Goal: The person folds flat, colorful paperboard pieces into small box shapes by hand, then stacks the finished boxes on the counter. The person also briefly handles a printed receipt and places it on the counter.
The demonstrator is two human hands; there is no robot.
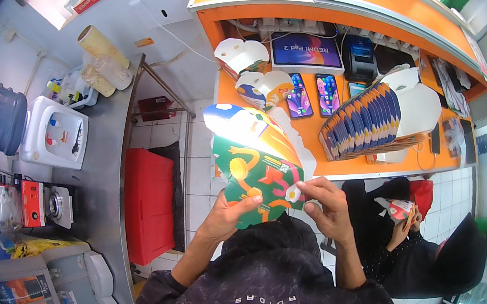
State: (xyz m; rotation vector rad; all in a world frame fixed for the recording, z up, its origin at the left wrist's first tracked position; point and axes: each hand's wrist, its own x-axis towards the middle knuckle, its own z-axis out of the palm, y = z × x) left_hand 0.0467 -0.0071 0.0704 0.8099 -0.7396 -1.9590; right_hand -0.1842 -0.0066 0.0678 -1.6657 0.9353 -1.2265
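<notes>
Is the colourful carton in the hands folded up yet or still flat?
Partly folded: the carton bends into angled panels, held at its lower edge by the left hand and right hand.

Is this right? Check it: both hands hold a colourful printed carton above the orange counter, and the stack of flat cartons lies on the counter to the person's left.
One detail is wrong. The stack of flat cartons lies to the person's right on the orange counter, not the left, as the head view shows. The rest stands: the left hand and right hand both hold the colourful printed carton above that counter.
</notes>
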